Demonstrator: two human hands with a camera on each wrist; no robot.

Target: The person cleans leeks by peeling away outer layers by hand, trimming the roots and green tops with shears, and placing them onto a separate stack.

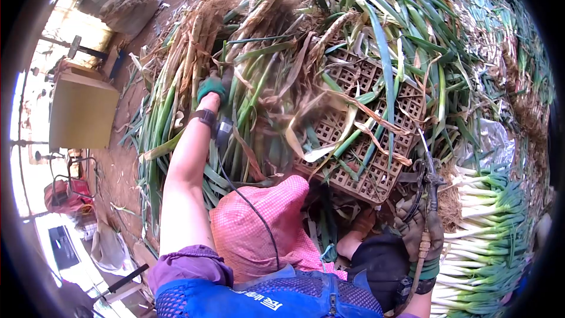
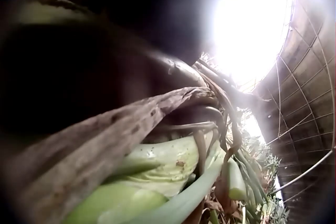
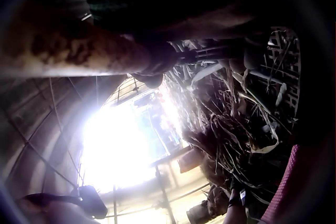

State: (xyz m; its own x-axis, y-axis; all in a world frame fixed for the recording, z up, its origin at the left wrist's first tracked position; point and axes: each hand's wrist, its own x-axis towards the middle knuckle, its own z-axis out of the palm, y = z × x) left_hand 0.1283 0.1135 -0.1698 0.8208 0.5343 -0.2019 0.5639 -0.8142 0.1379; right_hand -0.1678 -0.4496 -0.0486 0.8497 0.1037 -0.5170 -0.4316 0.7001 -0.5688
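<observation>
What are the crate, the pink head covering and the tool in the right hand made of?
The crate looks like matt brown plastic, judging by its moulded-looking lattice. The pink head covering seems soft woven fabric: checked and creased. The tool in the right hand is probably metal, with a yellowish, perhaps brass, fitting.

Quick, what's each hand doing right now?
Left hand: in among the long green stalks; can't tell if it's open or gripping.
Right hand: closed around a tool with a long thin nozzle.
</observation>
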